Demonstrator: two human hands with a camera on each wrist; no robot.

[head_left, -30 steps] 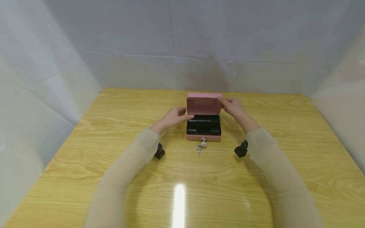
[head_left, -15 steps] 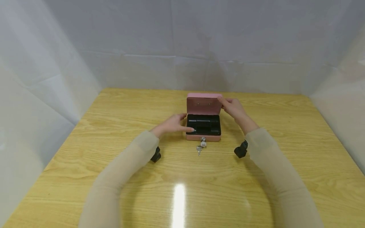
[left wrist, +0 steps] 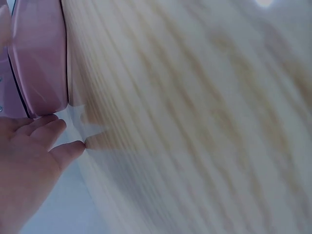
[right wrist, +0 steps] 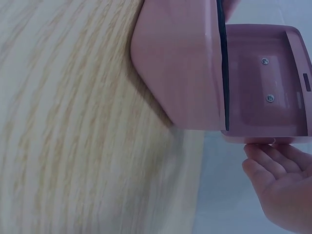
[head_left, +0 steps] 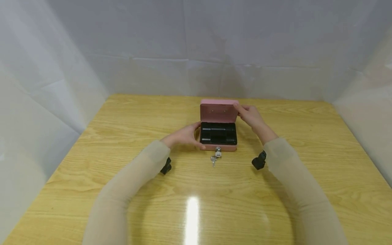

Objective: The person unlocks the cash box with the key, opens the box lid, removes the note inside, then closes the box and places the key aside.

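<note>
A small pink cash box (head_left: 218,147) stands open in the middle of the table, its lid (head_left: 218,112) upright and a black tray (head_left: 218,133) inside. A key with a spare (head_left: 214,159) hangs from the front lock. My left hand (head_left: 185,136) grips the box's left side, thumb by the rim and fingers round the front left corner. In the left wrist view its fingertips (left wrist: 44,134) touch the pink wall (left wrist: 41,58). My right hand (head_left: 249,115) pinches the lid's upper right corner. The right wrist view shows the lid's inside (right wrist: 263,78) and my fingers (right wrist: 278,180) at its edge.
The box rests on a wooden table (head_left: 275,190) closed in by white cloth at the back and both sides. Black wrist cameras (head_left: 166,166) (head_left: 259,160) hang under both sleeves. A light glare lies on the near table surface.
My left hand slid down from the lid's lower left edge, across the tray's corner, to the box's front left side. The right hand and lid stayed put.
</note>
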